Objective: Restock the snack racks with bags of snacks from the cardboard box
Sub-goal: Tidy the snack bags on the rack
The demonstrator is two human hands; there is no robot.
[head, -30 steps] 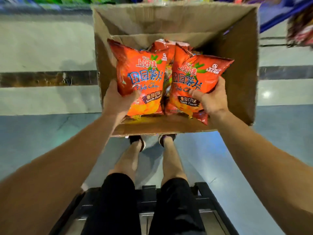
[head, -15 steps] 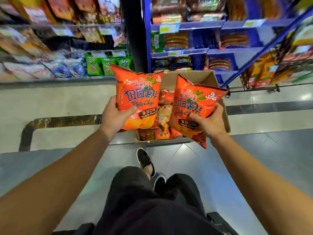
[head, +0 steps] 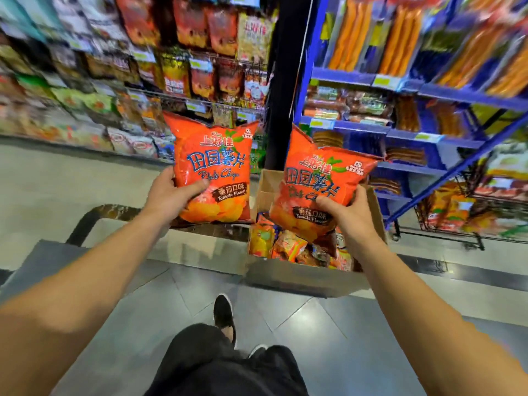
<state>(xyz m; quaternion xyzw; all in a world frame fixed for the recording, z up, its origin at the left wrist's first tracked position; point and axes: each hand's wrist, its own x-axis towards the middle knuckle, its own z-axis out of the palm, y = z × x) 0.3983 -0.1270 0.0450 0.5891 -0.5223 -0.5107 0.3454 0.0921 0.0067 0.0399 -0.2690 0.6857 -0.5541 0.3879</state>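
At frame centre the left hand [head: 168, 195] grips one orange chip bag [head: 213, 167] and the right hand [head: 350, 215] another chip bag [head: 320, 184] above the cardboard box [head: 300, 277]; squeezing could crush the chips, I judge.

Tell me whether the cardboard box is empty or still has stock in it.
Still stocked. Inside the open cardboard box, below the bag in the right hand, several colourful snack packets lie piled. How deep the pile goes cannot be told.
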